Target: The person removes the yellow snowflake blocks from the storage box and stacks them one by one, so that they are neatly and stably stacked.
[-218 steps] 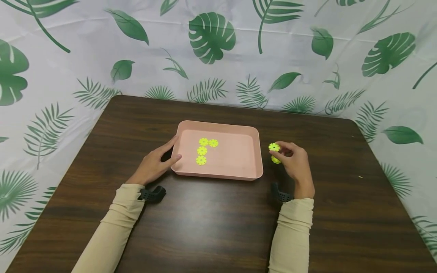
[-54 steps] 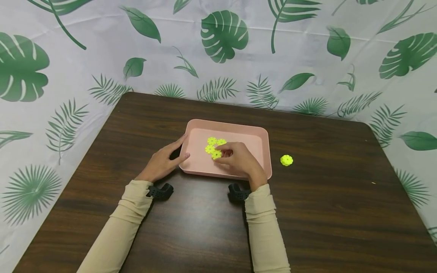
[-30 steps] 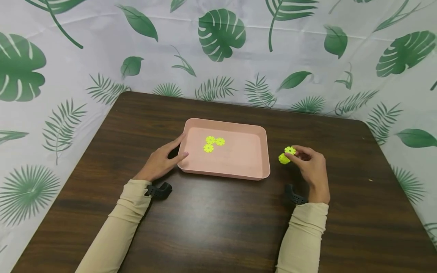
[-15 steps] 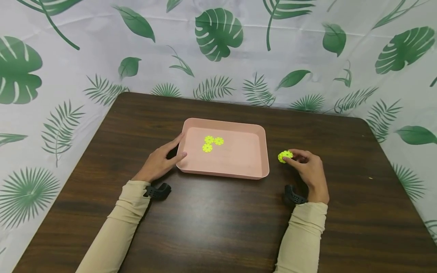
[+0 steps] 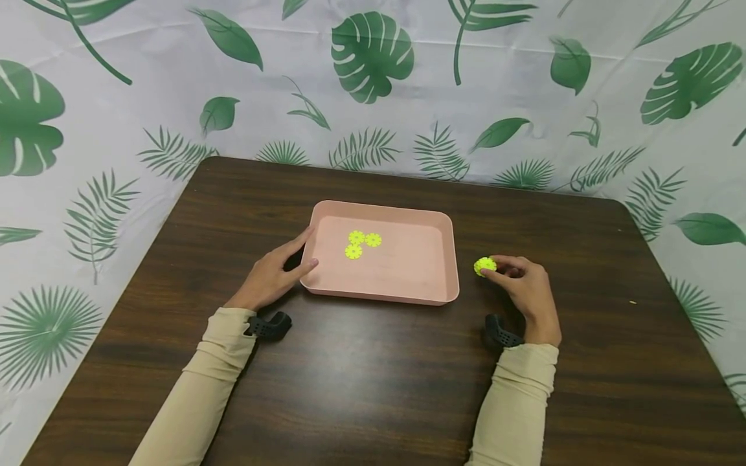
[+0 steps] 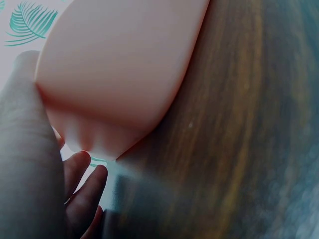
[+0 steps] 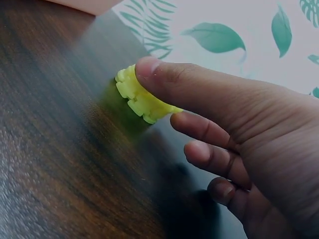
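The fingers of the right hand (image 5: 527, 291) pinch a yellow stack (image 5: 483, 266) on the bench (image 5: 373, 388). The left hand (image 5: 269, 275), fingers spread, touches the pink tray (image 5: 390, 275), three yellow discs (image 5: 355, 238) inside near its fingertips. Stacking seems in hand; next likely calls for clean release.

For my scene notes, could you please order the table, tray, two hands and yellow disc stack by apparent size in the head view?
Largest first:
1. Dark wooden table
2. Pink tray
3. Left hand and right hand: too alike to rank
4. Yellow disc stack
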The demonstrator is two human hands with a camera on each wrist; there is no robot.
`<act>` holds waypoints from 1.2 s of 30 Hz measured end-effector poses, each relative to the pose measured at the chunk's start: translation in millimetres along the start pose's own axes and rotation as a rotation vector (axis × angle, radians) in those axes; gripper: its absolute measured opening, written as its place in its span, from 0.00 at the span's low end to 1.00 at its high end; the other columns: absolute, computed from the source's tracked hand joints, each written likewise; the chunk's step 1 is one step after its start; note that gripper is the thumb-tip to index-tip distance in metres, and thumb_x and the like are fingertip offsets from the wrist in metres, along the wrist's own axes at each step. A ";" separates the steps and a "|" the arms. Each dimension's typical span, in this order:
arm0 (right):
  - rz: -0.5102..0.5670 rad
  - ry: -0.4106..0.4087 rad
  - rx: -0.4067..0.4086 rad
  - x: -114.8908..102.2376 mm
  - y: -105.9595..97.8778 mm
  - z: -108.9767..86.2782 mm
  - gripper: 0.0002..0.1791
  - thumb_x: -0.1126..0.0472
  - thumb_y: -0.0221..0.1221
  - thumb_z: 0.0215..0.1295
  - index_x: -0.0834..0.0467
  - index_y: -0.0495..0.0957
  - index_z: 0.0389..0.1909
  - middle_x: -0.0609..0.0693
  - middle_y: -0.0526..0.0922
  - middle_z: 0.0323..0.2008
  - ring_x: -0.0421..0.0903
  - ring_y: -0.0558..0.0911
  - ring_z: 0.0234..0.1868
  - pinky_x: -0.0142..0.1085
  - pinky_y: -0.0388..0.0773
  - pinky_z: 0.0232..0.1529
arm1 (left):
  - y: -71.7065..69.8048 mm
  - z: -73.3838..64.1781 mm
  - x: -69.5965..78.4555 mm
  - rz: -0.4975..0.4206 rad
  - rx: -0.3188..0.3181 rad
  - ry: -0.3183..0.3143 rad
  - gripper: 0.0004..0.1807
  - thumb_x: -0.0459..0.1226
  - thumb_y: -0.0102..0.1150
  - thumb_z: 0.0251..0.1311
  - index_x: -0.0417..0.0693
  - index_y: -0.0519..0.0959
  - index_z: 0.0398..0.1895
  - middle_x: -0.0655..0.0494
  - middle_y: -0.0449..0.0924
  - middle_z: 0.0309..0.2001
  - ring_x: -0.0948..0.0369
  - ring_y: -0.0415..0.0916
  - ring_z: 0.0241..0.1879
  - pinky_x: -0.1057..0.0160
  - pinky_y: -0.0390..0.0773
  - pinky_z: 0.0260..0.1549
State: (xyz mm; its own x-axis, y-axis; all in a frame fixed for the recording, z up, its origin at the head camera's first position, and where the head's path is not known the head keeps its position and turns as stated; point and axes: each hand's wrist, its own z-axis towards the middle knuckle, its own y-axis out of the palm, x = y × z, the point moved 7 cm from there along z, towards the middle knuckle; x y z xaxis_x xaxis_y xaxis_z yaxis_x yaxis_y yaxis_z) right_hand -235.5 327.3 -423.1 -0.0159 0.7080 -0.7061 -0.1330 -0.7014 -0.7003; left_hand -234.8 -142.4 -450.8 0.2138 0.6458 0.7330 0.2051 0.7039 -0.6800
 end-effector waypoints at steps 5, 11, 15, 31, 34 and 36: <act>0.013 0.016 -0.018 0.4 -0.1 -1.4 0.23 0.56 0.74 0.63 0.66 0.86 0.54 0.59 0.80 0.39 0.41 0.73 0.33 0.28 0.69 0.32 | 0.8 0.4 -1.1 0.002 0.001 0.000 0.41 0.63 0.51 0.73 0.75 0.47 0.84 0.55 0.53 0.82 0.44 0.54 0.78 0.32 0.57 0.71; 0.024 0.031 -0.046 -0.1 -0.7 -3.5 0.23 0.58 0.74 0.62 0.67 0.85 0.55 0.60 0.80 0.40 0.41 0.73 0.33 0.27 0.69 0.33 | 1.1 0.0 -1.6 -0.002 0.002 -0.001 0.41 0.63 0.52 0.73 0.76 0.47 0.84 0.56 0.53 0.82 0.44 0.54 0.79 0.33 0.57 0.71; 0.003 0.030 -0.052 0.3 -0.8 -3.5 0.24 0.56 0.73 0.63 0.66 0.85 0.55 0.61 0.81 0.42 0.42 0.74 0.35 0.27 0.70 0.34 | 1.0 -0.4 -2.0 -0.005 0.003 0.000 0.41 0.63 0.52 0.73 0.76 0.47 0.84 0.56 0.52 0.82 0.45 0.54 0.79 0.32 0.57 0.71; 0.186 -0.006 0.095 -46.3 -4.2 1.5 0.25 0.52 0.70 0.67 0.60 0.84 0.61 0.53 0.82 0.45 0.40 0.76 0.38 0.28 0.71 0.35 | -1.1 -2.7 -2.6 -0.017 0.006 0.012 0.41 0.62 0.52 0.73 0.74 0.48 0.84 0.57 0.52 0.82 0.45 0.54 0.79 0.33 0.57 0.71; 0.204 -0.106 0.080 -80.0 10.4 8.7 0.21 0.55 0.70 0.68 0.61 0.85 0.58 0.55 0.83 0.44 0.42 0.76 0.36 0.29 0.71 0.35 | 0.0 -2.5 -1.8 -0.014 0.005 0.026 0.41 0.62 0.52 0.74 0.73 0.48 0.84 0.56 0.53 0.82 0.46 0.55 0.78 0.33 0.58 0.71; 0.216 -0.166 0.039 -100.8 27.8 14.1 0.19 0.57 0.70 0.68 0.61 0.86 0.56 0.57 0.83 0.43 0.44 0.76 0.36 0.30 0.71 0.36 | -0.3 -2.9 -2.1 -0.012 0.006 0.030 0.41 0.62 0.52 0.73 0.73 0.48 0.84 0.56 0.53 0.82 0.46 0.55 0.78 0.34 0.59 0.71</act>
State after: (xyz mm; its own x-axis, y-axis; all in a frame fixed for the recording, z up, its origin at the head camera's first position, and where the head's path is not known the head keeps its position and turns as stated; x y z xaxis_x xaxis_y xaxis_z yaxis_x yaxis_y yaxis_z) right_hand -251.5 237.7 -369.9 -0.2097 0.5483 -0.8095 -0.1473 -0.8362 -0.5283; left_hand -232.5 -144.8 -452.2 0.2399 0.6285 0.7399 0.2020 0.7131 -0.6713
